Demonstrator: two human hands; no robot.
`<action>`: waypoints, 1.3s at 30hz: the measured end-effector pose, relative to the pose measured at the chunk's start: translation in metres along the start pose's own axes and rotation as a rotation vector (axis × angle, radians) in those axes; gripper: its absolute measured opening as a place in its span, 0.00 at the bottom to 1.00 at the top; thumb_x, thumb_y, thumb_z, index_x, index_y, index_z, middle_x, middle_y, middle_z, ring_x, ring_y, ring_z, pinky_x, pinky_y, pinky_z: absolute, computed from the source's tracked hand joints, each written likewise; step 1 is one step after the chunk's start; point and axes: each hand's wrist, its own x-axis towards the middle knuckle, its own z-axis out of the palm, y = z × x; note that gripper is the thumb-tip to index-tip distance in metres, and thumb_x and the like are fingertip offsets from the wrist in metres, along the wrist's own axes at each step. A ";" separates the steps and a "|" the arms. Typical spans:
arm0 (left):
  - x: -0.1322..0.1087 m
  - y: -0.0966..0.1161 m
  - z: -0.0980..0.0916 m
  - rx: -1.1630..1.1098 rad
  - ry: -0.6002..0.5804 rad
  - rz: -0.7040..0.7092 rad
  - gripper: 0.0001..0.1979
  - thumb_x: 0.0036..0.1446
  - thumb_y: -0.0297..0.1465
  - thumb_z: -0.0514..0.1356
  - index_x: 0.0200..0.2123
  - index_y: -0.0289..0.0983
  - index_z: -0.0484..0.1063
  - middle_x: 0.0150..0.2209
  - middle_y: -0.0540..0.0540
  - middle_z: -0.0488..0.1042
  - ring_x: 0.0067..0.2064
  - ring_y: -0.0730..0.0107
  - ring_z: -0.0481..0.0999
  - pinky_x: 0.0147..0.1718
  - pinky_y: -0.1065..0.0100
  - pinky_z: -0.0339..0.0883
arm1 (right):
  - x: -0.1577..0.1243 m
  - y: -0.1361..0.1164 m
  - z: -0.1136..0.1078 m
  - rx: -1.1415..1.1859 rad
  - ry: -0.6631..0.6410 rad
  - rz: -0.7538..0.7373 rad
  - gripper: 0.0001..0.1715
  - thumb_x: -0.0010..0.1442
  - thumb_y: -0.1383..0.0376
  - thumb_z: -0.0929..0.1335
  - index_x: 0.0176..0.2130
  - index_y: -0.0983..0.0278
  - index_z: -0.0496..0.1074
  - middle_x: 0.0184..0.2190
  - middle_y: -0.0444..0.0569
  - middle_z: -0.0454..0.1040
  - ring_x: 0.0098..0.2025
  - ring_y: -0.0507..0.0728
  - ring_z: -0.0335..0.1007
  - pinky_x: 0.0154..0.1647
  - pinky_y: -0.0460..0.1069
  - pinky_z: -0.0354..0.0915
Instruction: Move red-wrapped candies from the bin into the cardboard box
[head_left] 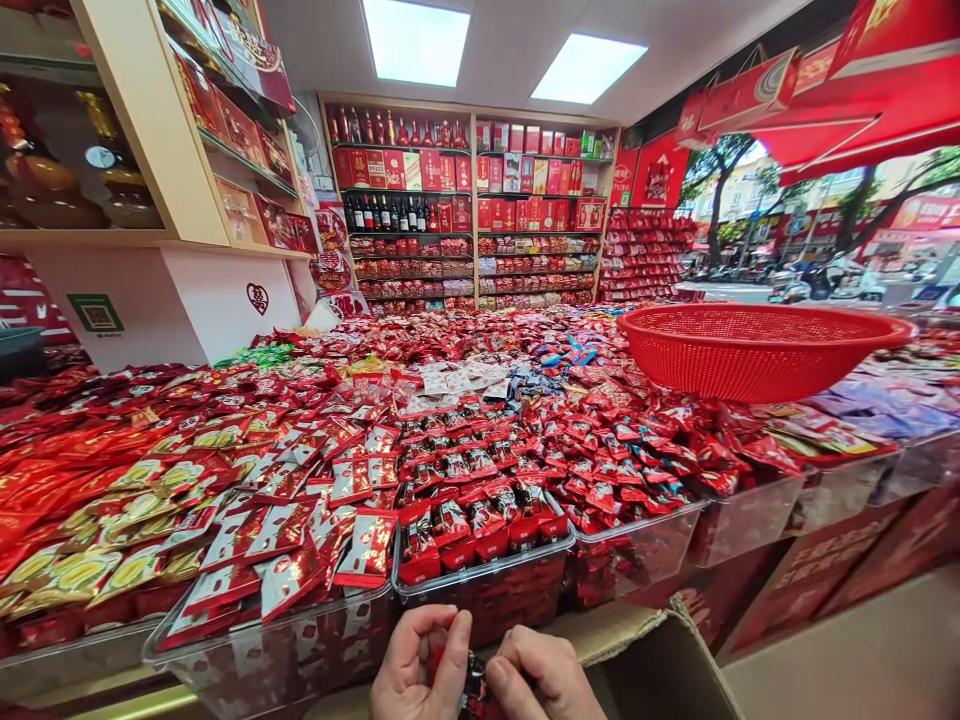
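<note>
At the bottom middle, my left hand (427, 665) and my right hand (540, 675) are held close together, fingers pinched. Between them is a small dark packet (474, 685) with red parts, like the wrapped candies in the bin ahead; much of it is hidden by my fingers. Both hands grip it. Just beyond stands a clear plastic bin (487, 575) with rows of red and black wrapped packets (491, 515). An open cardboard box (652, 660) is below and beside my right hand.
To the left, another clear bin (277, 640) holds red and white packets (292, 560). A red plastic basket (757, 350) rests on the packets at right. Shelves of bottles and red boxes (405, 170) line the back wall. The street shows at the far right.
</note>
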 end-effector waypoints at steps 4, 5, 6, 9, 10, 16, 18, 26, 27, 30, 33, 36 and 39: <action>0.000 0.003 0.002 -0.036 -0.011 -0.019 0.17 0.33 0.41 0.69 0.24 0.37 0.72 0.19 0.54 0.72 0.21 0.78 0.69 0.22 0.81 0.64 | -0.001 -0.002 -0.001 0.009 -0.004 0.002 0.24 0.63 0.60 0.55 0.18 0.65 0.56 0.14 0.42 0.60 0.17 0.46 0.55 0.18 0.41 0.52; 0.001 0.004 0.002 -0.050 -0.018 -0.048 0.17 0.33 0.41 0.69 0.24 0.37 0.71 0.18 0.54 0.71 0.20 0.79 0.68 0.20 0.81 0.64 | -0.002 -0.002 -0.001 0.037 -0.007 0.015 0.24 0.63 0.60 0.56 0.18 0.65 0.57 0.14 0.43 0.61 0.17 0.46 0.55 0.19 0.41 0.52; 0.001 0.006 0.002 -0.061 -0.035 -0.087 0.18 0.33 0.41 0.69 0.25 0.37 0.71 0.17 0.55 0.70 0.19 0.80 0.67 0.18 0.81 0.62 | -0.002 -0.003 -0.001 0.078 -0.019 0.035 0.23 0.63 0.61 0.56 0.19 0.65 0.59 0.15 0.43 0.62 0.17 0.46 0.57 0.20 0.41 0.53; 0.002 0.012 0.000 -0.045 -0.084 -0.208 0.19 0.38 0.44 0.66 0.29 0.37 0.69 0.14 0.58 0.66 0.13 0.81 0.60 0.09 0.81 0.55 | -0.002 -0.007 -0.002 0.218 -0.030 0.122 0.23 0.64 0.61 0.56 0.20 0.65 0.61 0.16 0.43 0.64 0.19 0.47 0.60 0.23 0.42 0.56; 0.002 0.014 -0.001 -0.033 -0.095 -0.231 0.20 0.40 0.45 0.65 0.31 0.37 0.69 0.14 0.58 0.65 0.11 0.81 0.59 0.08 0.80 0.54 | -0.001 -0.008 -0.003 0.256 -0.009 0.164 0.23 0.64 0.60 0.56 0.21 0.65 0.61 0.16 0.44 0.64 0.20 0.48 0.61 0.24 0.42 0.57; 0.002 0.011 -0.009 -0.010 -0.283 -0.258 0.20 0.45 0.44 0.63 0.37 0.37 0.67 0.21 0.55 0.71 0.15 0.79 0.67 0.10 0.80 0.58 | 0.001 -0.009 -0.007 0.460 0.085 0.390 0.23 0.62 0.53 0.56 0.22 0.64 0.58 0.15 0.40 0.59 0.17 0.47 0.55 0.18 0.43 0.54; 0.002 0.008 -0.009 -0.003 -0.288 -0.238 0.19 0.44 0.42 0.64 0.36 0.37 0.67 0.21 0.54 0.72 0.15 0.80 0.66 0.10 0.81 0.57 | 0.000 -0.008 -0.006 0.477 0.080 0.388 0.23 0.62 0.54 0.57 0.23 0.64 0.59 0.15 0.40 0.59 0.16 0.47 0.55 0.18 0.43 0.54; -0.002 0.016 -0.007 0.061 -0.277 -0.235 0.21 0.50 0.46 0.57 0.43 0.39 0.62 0.15 0.57 0.67 0.13 0.79 0.63 0.09 0.81 0.53 | -0.002 -0.006 -0.017 0.136 0.189 -0.008 0.12 0.62 0.67 0.58 0.29 0.65 0.66 0.22 0.45 0.68 0.22 0.48 0.65 0.22 0.42 0.63; -0.003 0.018 -0.007 0.069 -0.311 -0.240 0.22 0.52 0.47 0.55 0.44 0.40 0.61 0.15 0.57 0.67 0.13 0.78 0.64 0.09 0.81 0.52 | -0.002 -0.006 -0.020 0.031 0.219 -0.132 0.08 0.61 0.69 0.60 0.33 0.66 0.67 0.26 0.48 0.71 0.27 0.50 0.69 0.27 0.43 0.66; -0.007 0.022 -0.009 0.059 -0.405 -0.229 0.24 0.52 0.48 0.53 0.46 0.38 0.61 0.16 0.55 0.67 0.14 0.78 0.64 0.10 0.80 0.51 | 0.001 -0.007 -0.028 -0.225 0.210 -0.413 0.08 0.58 0.71 0.63 0.41 0.67 0.67 0.35 0.55 0.73 0.38 0.54 0.71 0.36 0.45 0.69; -0.008 0.022 -0.008 0.059 -0.416 -0.239 0.21 0.50 0.47 0.57 0.41 0.37 0.65 0.14 0.57 0.64 0.14 0.81 0.60 0.12 0.80 0.51 | 0.002 -0.011 -0.028 -0.312 0.155 -0.490 0.06 0.59 0.68 0.63 0.37 0.68 0.68 0.33 0.55 0.73 0.33 0.53 0.71 0.32 0.44 0.69; -0.008 0.018 -0.007 0.053 -0.375 -0.198 0.16 0.46 0.42 0.62 0.33 0.38 0.68 0.16 0.57 0.64 0.17 0.80 0.62 0.17 0.79 0.57 | 0.002 -0.015 -0.026 -0.327 0.140 -0.503 0.09 0.60 0.65 0.62 0.32 0.67 0.68 0.31 0.54 0.73 0.29 0.52 0.69 0.28 0.43 0.68; -0.008 0.014 -0.007 0.044 -0.355 -0.155 0.13 0.45 0.40 0.64 0.28 0.38 0.68 0.20 0.55 0.67 0.22 0.78 0.65 0.21 0.79 0.60 | 0.001 -0.015 -0.025 -0.278 0.120 -0.521 0.09 0.59 0.63 0.64 0.33 0.66 0.68 0.31 0.54 0.72 0.28 0.51 0.68 0.26 0.43 0.67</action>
